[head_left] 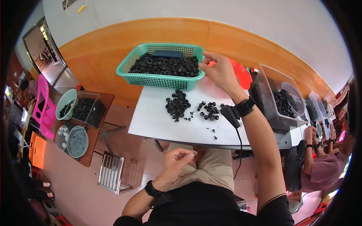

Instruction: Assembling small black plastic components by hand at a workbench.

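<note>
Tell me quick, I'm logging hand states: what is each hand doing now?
Left hand: fingers curled over the lap; holding anything cannot be told.
Right hand: at the green basket rim, fingers pinched; contents unclear.

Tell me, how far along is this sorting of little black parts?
Done so far: two small piles of black parts lie on the white table. In hand: the right hand reaches to the rim of the green basket, while the left hand, over the lap, pinches something too small to make out. Left: the basket looks heaped full, so most remains.
</note>
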Motion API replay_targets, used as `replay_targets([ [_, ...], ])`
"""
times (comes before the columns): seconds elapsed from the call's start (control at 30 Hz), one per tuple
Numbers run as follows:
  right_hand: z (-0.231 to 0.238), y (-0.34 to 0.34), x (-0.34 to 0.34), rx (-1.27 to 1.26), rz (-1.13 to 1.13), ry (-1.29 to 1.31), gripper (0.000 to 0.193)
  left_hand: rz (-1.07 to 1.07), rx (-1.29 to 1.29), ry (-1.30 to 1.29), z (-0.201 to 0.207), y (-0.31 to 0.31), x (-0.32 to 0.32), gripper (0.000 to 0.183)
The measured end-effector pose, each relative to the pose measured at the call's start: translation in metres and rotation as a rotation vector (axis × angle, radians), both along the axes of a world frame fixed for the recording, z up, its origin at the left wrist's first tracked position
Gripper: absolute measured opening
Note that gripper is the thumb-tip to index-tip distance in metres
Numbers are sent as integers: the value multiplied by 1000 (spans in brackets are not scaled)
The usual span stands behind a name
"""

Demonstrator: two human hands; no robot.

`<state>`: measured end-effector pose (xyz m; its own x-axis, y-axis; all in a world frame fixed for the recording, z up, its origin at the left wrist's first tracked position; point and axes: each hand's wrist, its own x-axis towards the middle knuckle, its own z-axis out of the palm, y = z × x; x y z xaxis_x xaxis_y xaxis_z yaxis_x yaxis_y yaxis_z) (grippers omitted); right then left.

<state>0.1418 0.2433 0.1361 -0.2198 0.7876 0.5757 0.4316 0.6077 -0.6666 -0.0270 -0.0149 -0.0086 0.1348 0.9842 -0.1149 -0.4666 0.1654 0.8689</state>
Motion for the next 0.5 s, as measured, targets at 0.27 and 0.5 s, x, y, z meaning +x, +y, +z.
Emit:
replay_targets([
  [0.27,-30,-42,79,-257,-87,-380,27,3,-7,-17,-20,1,-16,10],
  [0.5,-57,-79,104,-384,-123,-544,23,-77,8,-35,-19,6,-9,9],
])
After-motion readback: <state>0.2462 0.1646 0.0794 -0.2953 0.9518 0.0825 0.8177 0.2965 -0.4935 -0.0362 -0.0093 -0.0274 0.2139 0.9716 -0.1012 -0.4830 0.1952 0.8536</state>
